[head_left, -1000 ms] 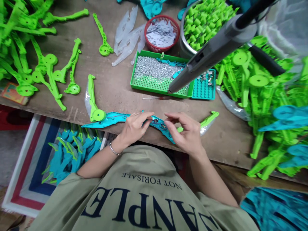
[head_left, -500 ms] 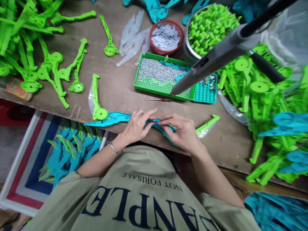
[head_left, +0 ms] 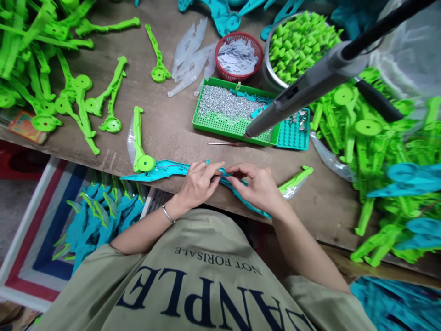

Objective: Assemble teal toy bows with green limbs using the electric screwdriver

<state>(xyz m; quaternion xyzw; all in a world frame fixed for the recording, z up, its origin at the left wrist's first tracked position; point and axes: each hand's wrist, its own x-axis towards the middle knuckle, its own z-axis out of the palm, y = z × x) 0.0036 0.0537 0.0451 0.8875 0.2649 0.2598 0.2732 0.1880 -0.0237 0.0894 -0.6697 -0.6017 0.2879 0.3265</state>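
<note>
A long teal plastic shell piece lies along the table's front edge, with a thin dark wire visible in it. My left hand is closed over its middle, fingertips pressed on it. Just beside, my right hand pinches at the same piece with thumb and forefinger; anything small between those fingertips is hidden. A green arm part with a clear blade joins the teal piece at its left end. Another green and clear part lies to the right of my right hand.
A grey electric screwdriver hangs over a green tray of screws. Behind are a red basket of white pieces and a metal bowl of green caps. Green parts heap at right; finished-looking teal pieces fill a box lower left.
My right hand's fingers have shifted slightly, with the thumb raised and more of the teal piece showing beneath it. My left fingers have drawn closer together.
</note>
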